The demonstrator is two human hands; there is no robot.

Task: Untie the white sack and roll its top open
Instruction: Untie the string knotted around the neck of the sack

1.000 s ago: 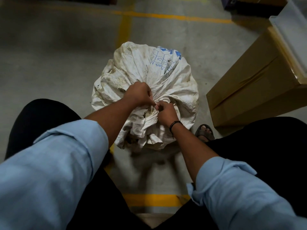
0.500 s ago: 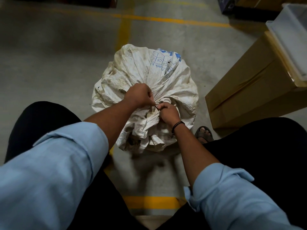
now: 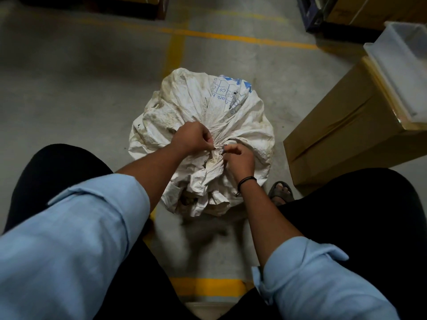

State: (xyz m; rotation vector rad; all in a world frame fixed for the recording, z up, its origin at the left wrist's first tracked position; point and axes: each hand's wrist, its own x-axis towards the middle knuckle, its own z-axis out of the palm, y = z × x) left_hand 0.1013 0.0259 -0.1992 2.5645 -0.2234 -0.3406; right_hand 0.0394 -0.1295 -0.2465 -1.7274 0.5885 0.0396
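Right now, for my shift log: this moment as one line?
step: untying | white sack: on floor, top gathered shut | left hand: pinches neck | right hand: pinches neck | roll: not begun

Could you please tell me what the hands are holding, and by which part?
Both the left hand and right hand pinch the white sack at its gathered, tied neck.
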